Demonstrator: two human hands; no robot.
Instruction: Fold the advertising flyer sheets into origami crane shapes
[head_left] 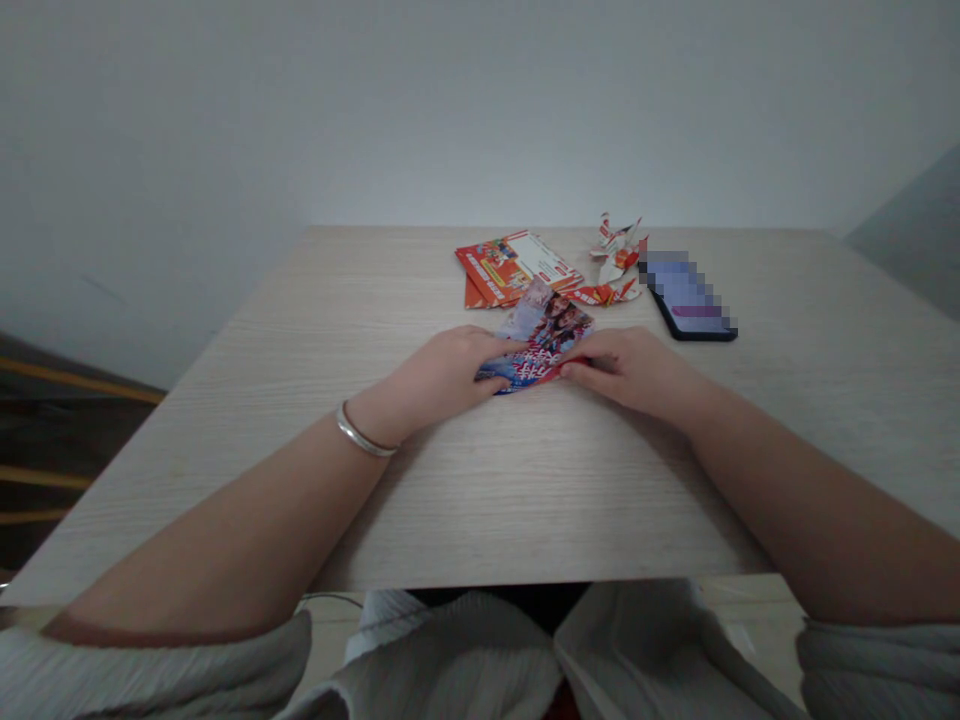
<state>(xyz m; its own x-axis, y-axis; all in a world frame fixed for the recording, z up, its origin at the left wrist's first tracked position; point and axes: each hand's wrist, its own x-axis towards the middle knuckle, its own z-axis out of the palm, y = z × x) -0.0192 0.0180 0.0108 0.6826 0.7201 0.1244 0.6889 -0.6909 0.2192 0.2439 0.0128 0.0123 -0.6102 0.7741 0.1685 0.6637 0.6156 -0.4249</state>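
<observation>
Currently, the printed leaflet (pixel 544 338), seemingly unfinished, is pinched in the fingers of left hand (pixel 459 366) and right hand (pixel 637 366), nearer than the flat orange leaflets (pixel 495 278); farther right, paper shapes (pixel 622 262) are already folded.

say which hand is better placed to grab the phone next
Probably the right hand: it's nearer the phone, which lies beyond it to the right. The left hand is farther away. Both touch the blue printed paper, so the right would leave it first.
</observation>
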